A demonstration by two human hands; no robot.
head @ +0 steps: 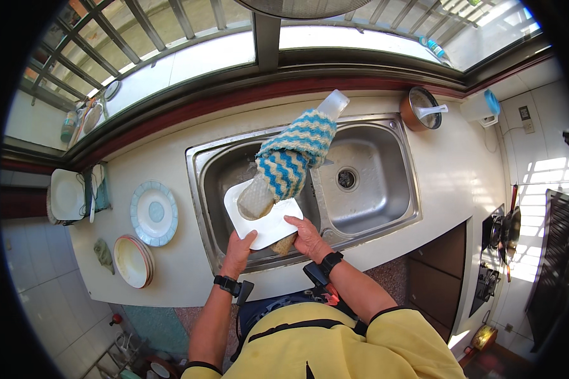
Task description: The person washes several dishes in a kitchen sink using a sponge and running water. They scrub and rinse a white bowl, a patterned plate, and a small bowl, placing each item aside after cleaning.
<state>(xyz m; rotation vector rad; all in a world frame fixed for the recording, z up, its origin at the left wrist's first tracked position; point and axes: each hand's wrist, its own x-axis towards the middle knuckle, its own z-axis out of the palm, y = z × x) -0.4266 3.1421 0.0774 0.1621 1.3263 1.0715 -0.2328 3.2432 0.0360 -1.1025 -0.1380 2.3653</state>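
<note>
A white square plate (246, 230) with rounded corners is tilted over the left sink basin (213, 189). My left hand (239, 254) grips its near left edge, thumb on top. At the near right edge, my right hand (311, 239) holds the same plate, with a brown scrubbing pad (283, 245) under its fingers. A blue-and-white striped knitted cloth (289, 154) is wrapped around what looks like the tap. From the cloth's lower end, a translucent textured piece (256, 199) hangs over the plate and hides part of it.
The right basin (370, 175) has a drain. Left on the counter are a blue-rimmed plate (154, 213), stacked bowls (132, 262), a crumpled cloth (103, 256) and a dish rack (99, 187). At the back right stand a copper-coloured pot (410, 113) and a white jug (476, 108).
</note>
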